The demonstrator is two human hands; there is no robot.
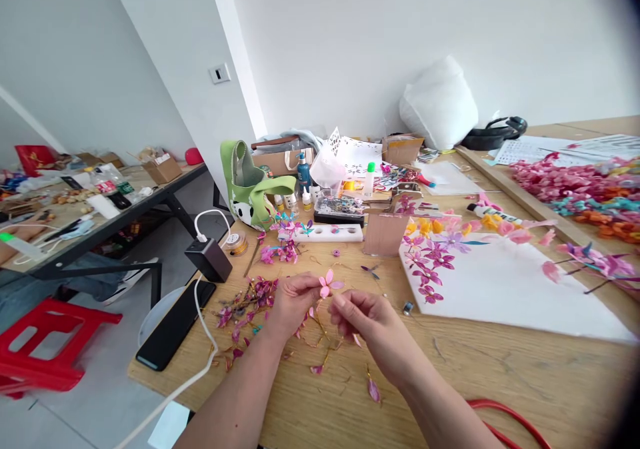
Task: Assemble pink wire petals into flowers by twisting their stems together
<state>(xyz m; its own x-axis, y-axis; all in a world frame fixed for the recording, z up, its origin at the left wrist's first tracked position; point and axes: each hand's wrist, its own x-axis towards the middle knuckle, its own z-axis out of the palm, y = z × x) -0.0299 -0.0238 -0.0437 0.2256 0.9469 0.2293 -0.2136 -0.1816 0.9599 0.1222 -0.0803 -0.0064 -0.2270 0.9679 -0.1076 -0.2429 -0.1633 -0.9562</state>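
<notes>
My left hand is pinched on a small pink wire flower, held just above the wooden table. My right hand is closed in a pinch just right of it, on the thin gold wire stem that trails down from the flower. Loose pink petals lie on the table under my wrists. A pile of magenta wire flowers lies to the left of my left hand.
A white sheet bearing pink and yellow flowers lies to the right. A black phone and a charger with a white cable sit at the left edge. Glue bottles, boxes and a green bag crowd the back. A red stool stands on the floor.
</notes>
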